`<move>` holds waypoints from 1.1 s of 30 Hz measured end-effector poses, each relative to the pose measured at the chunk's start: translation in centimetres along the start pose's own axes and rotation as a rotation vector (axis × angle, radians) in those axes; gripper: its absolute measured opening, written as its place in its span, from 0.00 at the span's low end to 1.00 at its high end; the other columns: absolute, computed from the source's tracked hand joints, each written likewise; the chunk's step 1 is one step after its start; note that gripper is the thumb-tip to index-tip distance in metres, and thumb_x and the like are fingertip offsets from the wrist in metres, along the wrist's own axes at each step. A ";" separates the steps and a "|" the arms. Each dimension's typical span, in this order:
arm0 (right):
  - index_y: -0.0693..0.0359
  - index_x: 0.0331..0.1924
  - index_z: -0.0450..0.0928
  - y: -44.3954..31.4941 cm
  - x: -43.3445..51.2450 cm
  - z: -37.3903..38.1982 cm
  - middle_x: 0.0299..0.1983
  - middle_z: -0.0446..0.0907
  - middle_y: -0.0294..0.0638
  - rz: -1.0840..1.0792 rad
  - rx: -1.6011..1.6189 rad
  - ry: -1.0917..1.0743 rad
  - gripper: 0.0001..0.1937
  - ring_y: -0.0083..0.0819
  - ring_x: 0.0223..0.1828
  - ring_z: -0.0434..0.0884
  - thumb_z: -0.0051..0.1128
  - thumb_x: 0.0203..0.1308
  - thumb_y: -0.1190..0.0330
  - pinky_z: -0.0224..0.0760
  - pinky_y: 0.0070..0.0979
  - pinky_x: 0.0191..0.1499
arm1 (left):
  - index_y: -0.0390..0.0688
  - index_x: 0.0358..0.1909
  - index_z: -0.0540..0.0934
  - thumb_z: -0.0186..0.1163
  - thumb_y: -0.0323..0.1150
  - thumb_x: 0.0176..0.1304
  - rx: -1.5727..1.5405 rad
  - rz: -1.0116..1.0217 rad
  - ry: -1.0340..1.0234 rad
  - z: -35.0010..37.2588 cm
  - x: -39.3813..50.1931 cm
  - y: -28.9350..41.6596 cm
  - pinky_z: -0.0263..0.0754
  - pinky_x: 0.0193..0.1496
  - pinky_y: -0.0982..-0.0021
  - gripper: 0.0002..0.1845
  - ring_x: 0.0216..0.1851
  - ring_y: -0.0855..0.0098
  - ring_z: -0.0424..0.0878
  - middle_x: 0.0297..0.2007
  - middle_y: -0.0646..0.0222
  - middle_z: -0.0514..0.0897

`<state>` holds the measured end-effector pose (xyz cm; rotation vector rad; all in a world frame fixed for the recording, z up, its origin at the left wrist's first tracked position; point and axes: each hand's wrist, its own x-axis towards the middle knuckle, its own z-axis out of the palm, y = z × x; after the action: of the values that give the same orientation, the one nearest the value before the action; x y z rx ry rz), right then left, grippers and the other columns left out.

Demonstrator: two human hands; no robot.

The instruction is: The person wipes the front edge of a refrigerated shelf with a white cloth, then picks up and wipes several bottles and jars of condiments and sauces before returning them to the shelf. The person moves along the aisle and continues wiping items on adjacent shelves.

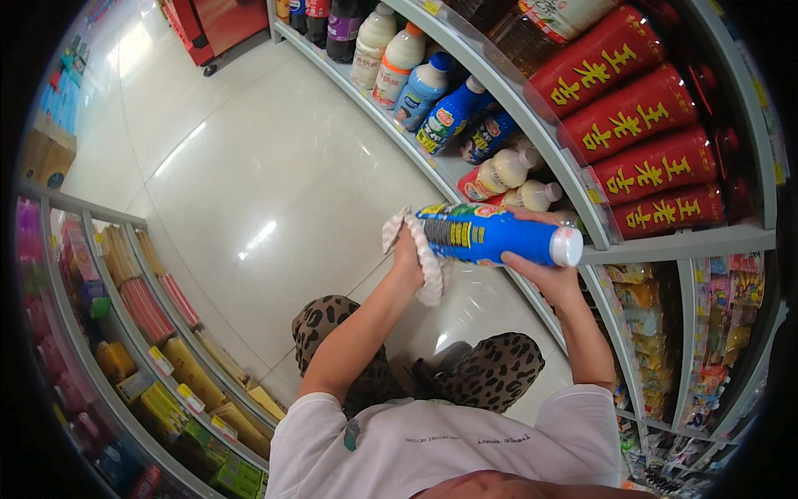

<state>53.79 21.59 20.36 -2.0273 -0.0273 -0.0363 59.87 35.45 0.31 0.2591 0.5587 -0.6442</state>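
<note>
A large blue plastic bottle (492, 235) with a white cap lies nearly level in front of me, its cap end to the right. My right hand (543, 268) grips it near the cap, thumb on the near side and fingers behind. A whitish cloth (430, 265) is in my left hand (408, 256), pressed against the bottle's base end; most of the fingers are hidden by the cloth. Beyond, on the bottom shelf, a similar blue bottle (450, 118) stands beside a light blue bottle (421, 92), and pale yogurt drink bottles (499, 173) stand nearer.
Large red drink bottles (629, 131) lie stacked on the upper shelf (548, 118) at right. Racks of packaged snacks (648, 330) run down the right. A low shelf (93, 262) with paper goods lines the left. A red wheeled unit (218, 28) stands at the far end of the tiled floor (249, 156).
</note>
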 end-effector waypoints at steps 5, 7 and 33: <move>0.63 0.52 0.71 3.1 4.1 2.6 0.51 0.76 0.44 0.010 -0.010 0.156 0.26 0.29 0.53 0.75 0.69 0.46 0.79 0.70 0.28 0.56 | 0.45 0.52 0.72 0.42 0.50 0.72 0.014 0.055 0.173 2.2 -0.5 0.4 0.76 0.53 0.60 0.21 0.49 0.64 0.78 0.49 0.65 0.78; 0.65 0.52 0.71 5.2 5.9 3.8 0.51 0.75 0.45 -0.132 -0.002 0.205 0.25 0.30 0.53 0.75 0.68 0.47 0.81 0.71 0.29 0.55 | 0.46 0.51 0.73 0.42 0.48 0.72 -0.061 0.065 0.128 3.6 -1.8 1.2 0.77 0.52 0.60 0.19 0.48 0.65 0.78 0.47 0.66 0.79; 0.72 0.48 0.75 19.2 22.4 0.0 0.44 0.80 0.59 0.197 -0.496 0.653 0.39 0.48 0.50 0.80 0.72 0.38 0.46 0.69 0.36 0.55 | 0.41 0.51 0.73 0.42 0.49 0.71 -0.232 0.267 0.177 3.7 -2.6 8.6 0.79 0.50 0.60 0.22 0.46 0.61 0.81 0.48 0.62 0.80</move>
<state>76.87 13.25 4.00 -2.4034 0.6474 -0.6293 65.07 41.94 5.28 0.1685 0.7478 -0.2959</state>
